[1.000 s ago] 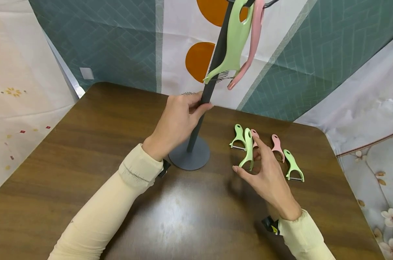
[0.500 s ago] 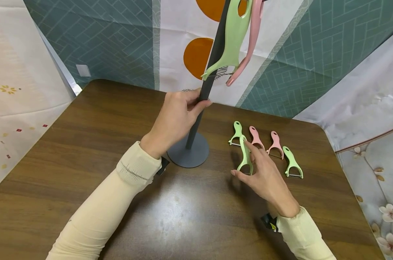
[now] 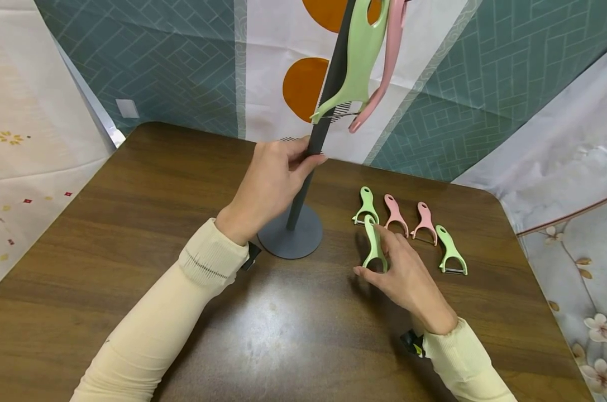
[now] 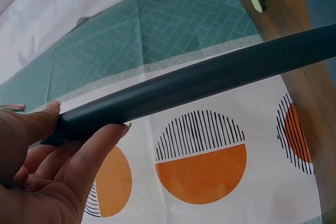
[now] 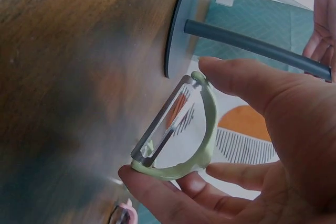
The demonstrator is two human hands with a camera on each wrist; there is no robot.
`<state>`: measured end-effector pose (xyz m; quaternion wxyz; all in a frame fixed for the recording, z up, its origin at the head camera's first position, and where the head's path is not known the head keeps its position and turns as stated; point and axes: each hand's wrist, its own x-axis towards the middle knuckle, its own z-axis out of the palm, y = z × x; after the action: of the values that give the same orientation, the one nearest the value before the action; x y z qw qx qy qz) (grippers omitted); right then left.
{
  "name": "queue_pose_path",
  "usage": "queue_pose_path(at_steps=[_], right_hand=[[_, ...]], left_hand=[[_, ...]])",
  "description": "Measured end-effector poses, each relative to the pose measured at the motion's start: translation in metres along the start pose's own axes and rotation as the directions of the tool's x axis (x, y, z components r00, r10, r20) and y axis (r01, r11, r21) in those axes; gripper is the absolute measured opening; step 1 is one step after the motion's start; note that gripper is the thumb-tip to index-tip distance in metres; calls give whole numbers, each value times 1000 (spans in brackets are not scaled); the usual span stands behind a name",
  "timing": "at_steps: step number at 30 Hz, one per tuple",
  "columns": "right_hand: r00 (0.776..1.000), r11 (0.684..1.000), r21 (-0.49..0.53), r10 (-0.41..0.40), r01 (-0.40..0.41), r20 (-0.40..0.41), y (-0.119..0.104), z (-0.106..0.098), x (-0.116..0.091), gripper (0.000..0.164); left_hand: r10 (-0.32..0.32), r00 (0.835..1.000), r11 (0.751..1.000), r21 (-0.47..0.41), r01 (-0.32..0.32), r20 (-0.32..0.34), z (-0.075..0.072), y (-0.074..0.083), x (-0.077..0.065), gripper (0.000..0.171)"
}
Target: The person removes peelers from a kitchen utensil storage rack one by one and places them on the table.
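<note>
My left hand (image 3: 273,184) grips the dark grey pole (image 3: 301,195) of a stand with a round base (image 3: 303,244). In the left wrist view, thumb and fingers wrap that pole (image 4: 184,88). My right hand (image 3: 411,276) holds a light green Y-shaped vegetable peeler (image 3: 374,245) just above the table. In the right wrist view the thumb and fingers pinch the head of this peeler (image 5: 209,129), its metal blade facing the camera. A green peeler (image 3: 363,50) and a pink peeler (image 3: 391,61) hang high on the stand; their upper ends are cut off.
Behind the right hand lie a green peeler (image 3: 366,202), two pink peelers (image 3: 393,212), (image 3: 425,220) and another green peeler (image 3: 450,248) on the brown wooden table (image 3: 263,335). A patterned cloth (image 3: 182,72) hangs behind the table.
My right hand has moved a little left and toward me with the green peeler, uncovering a pink peeler behind it. The left hand keeps its hold on the pole; the view shifted slightly.
</note>
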<state>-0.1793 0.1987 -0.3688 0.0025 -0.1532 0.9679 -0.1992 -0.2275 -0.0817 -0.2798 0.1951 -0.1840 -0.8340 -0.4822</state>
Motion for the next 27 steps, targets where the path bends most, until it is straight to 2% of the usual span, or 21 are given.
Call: queue_pose_path(at_steps=[21,27], right_hand=[[993,996,-47,84,-80,84,2,6,3,89],[988,991,-91,106,-96,112,1,6,5,88]], left_hand=[[-7,1000,1000,9,6,15,-4,0,0,23],[-1,1000,1000,14,1,23,-3,0,1,20]])
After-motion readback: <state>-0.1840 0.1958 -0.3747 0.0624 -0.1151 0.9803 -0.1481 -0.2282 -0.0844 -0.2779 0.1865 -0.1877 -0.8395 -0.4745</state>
